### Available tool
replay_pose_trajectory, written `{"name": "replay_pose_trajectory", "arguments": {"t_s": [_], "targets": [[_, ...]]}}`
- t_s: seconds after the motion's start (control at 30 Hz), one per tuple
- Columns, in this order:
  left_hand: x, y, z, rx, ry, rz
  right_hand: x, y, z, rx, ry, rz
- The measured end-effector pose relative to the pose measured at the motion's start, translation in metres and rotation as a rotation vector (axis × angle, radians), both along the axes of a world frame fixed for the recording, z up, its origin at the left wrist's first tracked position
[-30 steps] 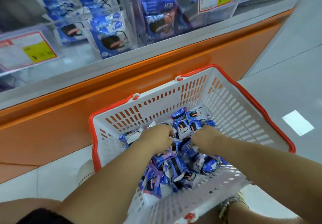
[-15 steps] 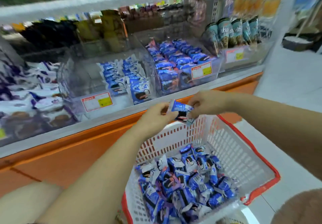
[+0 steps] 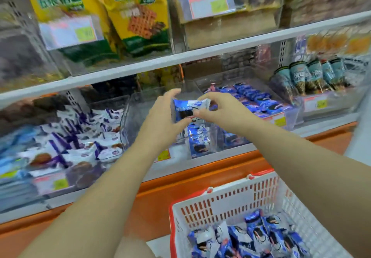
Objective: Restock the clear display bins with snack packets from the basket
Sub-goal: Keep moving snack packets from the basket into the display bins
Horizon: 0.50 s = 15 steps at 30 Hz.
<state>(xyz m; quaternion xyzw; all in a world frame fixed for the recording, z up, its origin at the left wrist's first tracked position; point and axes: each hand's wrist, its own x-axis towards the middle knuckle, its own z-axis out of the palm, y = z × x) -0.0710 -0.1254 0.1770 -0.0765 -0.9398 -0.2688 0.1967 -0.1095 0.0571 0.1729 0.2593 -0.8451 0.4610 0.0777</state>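
Left hand [image 3: 160, 117] and right hand [image 3: 218, 113] pinching one blue cookie packet [image 3: 187, 108], clear display bin [image 3: 126, 125] sitting just beneath the fingers [image 3: 208, 97], basket [image 3: 224, 207] well below.

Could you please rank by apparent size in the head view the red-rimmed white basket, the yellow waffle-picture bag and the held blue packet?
1. Red-rimmed white plastic basket, though nearest the camera and cropped.
2. Yellow waffle-picture bag.
3. Blue-and-white packet, held between left hand and right hand.
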Motion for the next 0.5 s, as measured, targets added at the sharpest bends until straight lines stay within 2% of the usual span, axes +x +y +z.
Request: {"name": "replay_pose_trajectory", "arguments": {"t_s": [0.13, 0.23, 0.3, 0.4, 0.5], "targets": [[-0.019, -0.018, 0.006, -0.319, 0.054, -0.013, -0.017, -0.019, -0.003, 0.046, 0.070, 0.002], [-0.033, -0.025, 0.001, -0.349, 0.002, 0.026, -0.030, -0.024, -0.014, 0.039, 0.067, -0.036], [-0.045, -0.033, -0.007, -0.354, -0.081, 0.090, -0.039, -0.021, -0.024, 0.117, 0.063, -0.112], [-0.066, -0.046, -0.027, -0.431, -0.308, 0.176, -0.052, -0.010, -0.040, 0.372, 0.142, -0.252], [-0.086, -0.050, -0.046, -0.497, -0.459, 0.202, -0.057, -0.012, -0.053, 0.400, 0.146, -0.208]]}}
